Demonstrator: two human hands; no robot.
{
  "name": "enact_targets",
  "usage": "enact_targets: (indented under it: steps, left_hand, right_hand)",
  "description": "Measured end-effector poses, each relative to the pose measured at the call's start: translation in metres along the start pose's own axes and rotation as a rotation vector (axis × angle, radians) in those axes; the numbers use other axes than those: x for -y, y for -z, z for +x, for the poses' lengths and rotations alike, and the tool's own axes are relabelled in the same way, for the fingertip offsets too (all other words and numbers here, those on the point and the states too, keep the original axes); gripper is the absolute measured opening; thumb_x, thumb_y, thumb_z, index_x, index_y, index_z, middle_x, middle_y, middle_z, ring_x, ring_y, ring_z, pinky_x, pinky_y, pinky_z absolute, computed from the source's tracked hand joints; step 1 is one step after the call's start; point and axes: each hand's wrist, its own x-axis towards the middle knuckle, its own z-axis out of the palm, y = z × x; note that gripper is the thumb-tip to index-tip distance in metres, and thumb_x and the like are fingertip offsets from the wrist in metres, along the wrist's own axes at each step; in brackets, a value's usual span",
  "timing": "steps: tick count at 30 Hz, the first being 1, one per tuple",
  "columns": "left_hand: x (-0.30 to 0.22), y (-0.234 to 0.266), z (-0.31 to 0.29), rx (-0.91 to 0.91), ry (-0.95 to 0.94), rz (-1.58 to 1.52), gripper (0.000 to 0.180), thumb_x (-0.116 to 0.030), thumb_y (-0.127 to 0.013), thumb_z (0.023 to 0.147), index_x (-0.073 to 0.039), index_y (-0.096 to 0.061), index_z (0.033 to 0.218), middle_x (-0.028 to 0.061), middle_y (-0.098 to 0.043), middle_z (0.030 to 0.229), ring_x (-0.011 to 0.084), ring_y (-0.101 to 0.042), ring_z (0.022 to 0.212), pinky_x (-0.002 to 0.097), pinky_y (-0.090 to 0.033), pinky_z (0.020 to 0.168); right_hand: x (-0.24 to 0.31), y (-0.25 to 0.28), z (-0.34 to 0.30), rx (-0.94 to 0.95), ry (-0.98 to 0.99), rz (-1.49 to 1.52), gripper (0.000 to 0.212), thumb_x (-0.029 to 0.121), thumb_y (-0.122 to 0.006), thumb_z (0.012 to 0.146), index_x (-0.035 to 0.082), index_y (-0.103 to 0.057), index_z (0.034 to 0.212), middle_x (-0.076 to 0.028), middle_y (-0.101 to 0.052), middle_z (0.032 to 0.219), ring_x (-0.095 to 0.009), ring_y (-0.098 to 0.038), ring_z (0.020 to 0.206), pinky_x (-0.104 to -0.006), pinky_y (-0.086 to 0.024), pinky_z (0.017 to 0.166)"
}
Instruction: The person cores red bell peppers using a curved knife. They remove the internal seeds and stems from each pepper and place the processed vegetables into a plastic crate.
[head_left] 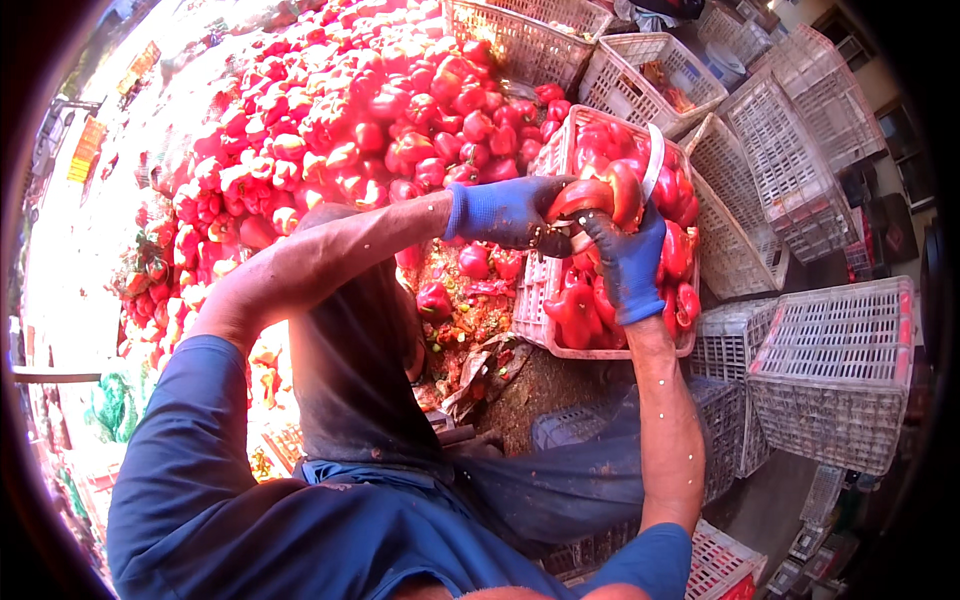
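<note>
A red bell pepper [626, 192] is held between my two hands above a crate of peppers. My left hand [508, 212], in a blue knit glove with dark, dirty fingers, is closed around its left side. My right hand [630, 258], gloved the same way, closes on its lower right side. Beside the pepper, a pale curved strip [655, 162] rises from near my right thumb; it may be a blade, but I cannot tell what holds it. Below, the pale plastic crate [530, 305] is filled with red bell peppers [577, 318].
A large heap of red peppers [290, 145] spreads to the far left. Several pale slatted crates [835, 345] stand to the right, some stacked; more [650, 85] are behind. Plant scraps [465, 345] litter the ground between my legs and the filled crate.
</note>
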Motion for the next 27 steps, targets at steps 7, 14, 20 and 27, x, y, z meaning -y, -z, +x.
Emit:
enact_targets:
  steps: [7,14,20,27]
  left_hand:
    - [-0.016,0.009,-0.007,-0.027,0.068,-0.207,0.072,-0.019,-0.078,0.095,-0.009,-0.042,0.156,-0.0037,-0.065,0.09,0.0015,-0.05,0.062,0.021,-0.039,0.05]
    - [0.034,0.024,0.004,0.053,0.031,0.751,0.067,-0.019,-0.075,0.095,-0.005,-0.042,0.151,0.003,-0.068,0.088,0.0101,-0.062,0.069,0.027,-0.049,0.06]
    - [0.031,0.034,-0.024,-0.072,0.194,0.14,0.056,-0.04,-0.069,0.1,-0.001,-0.058,0.14,0.0035,-0.067,0.085,0.0107,-0.063,0.068,0.0282,-0.051,0.058]
    - [-0.003,-0.004,0.002,-0.111,0.224,-0.083,0.066,-0.064,-0.068,0.094,-0.002,-0.068,0.116,0.003,-0.064,0.077,0.01,-0.058,0.058,0.0261,-0.047,0.052]
  right_hand:
    - [0.007,0.007,0.01,-0.083,-0.082,0.234,0.04,0.004,-0.083,0.083,0.003,-0.069,0.12,-0.002,-0.072,0.103,-0.012,-0.069,0.087,-0.0287,-0.058,0.074]
    - [-0.005,0.016,0.014,-0.173,0.231,-0.089,0.045,0.001,-0.085,0.078,0.0,-0.07,0.121,-0.004,-0.071,0.116,-0.012,-0.065,0.098,-0.03,-0.054,0.085]
    - [0.04,0.071,0.036,-0.249,0.31,-0.15,0.044,0.0,-0.085,0.081,0.001,-0.068,0.122,-0.004,-0.072,0.112,-0.014,-0.067,0.097,-0.0308,-0.054,0.087]
    - [0.007,0.024,0.015,-0.228,0.402,-0.283,0.047,0.003,-0.084,0.081,-0.001,-0.065,0.123,-0.007,-0.07,0.115,-0.016,-0.066,0.102,-0.0322,-0.053,0.093]
